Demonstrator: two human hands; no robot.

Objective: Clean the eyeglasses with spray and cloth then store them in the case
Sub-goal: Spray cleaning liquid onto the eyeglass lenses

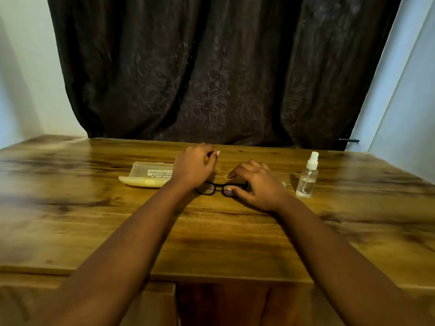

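Observation:
Black-framed eyeglasses [215, 188] lie on the wooden table [235, 231], lenses toward me. My right hand [256, 184] curls over their right end, thumb touching the right lens rim and fingers arched above. My left hand [194, 167] hovers over the left end with fingers loosely curled; what it touches is hidden. An open yellowish translucent case [147, 176] lies just left of my left hand. A clear spray bottle [308, 176] with a white nozzle stands upright right of my right hand. A sliver of pale green cloth [284, 183] peeks out behind my right hand.
A dark curtain [223, 67] hangs behind the table's far edge. Pale walls stand at the left and right. The table's near edge has a cut-out at the bottom centre.

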